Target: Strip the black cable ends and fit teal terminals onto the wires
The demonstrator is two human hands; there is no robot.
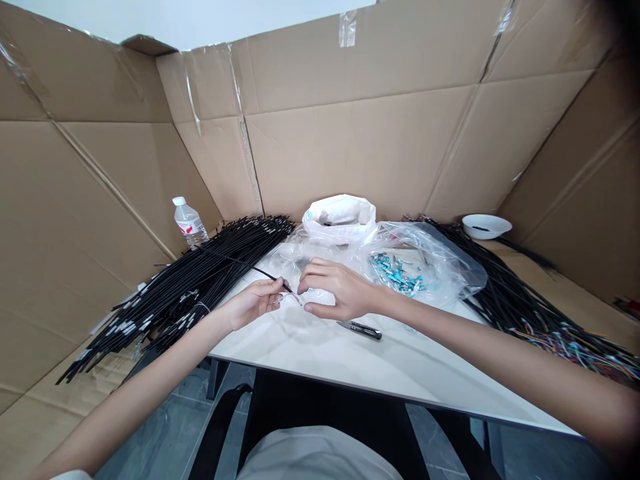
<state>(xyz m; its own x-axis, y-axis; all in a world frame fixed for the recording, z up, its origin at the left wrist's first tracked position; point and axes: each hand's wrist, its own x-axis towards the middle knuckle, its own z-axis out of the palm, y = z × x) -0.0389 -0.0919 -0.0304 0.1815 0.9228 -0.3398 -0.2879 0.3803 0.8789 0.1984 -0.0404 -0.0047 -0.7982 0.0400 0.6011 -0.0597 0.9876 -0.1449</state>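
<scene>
My left hand [257, 301] pinches a thin black cable [240, 262] close to its end, where fine light wires [296, 295] fan out. The rest of the cable runs back to the upper left over a pile of black cables [215, 267]. Just right of the wire ends, my right hand [333, 290] is curved with thumb and fingers apart, and nothing shows between them. Below it on the white table [320, 353] lies a small pair of dark snips [361, 329].
A clear bag with teal pieces [397, 273] and a white bag [340, 220] lie behind my hands. A bottle [190, 223] stands back left. More cables [500, 287] and a white bowl [486, 227] are right. Cardboard walls [360, 147] surround the table.
</scene>
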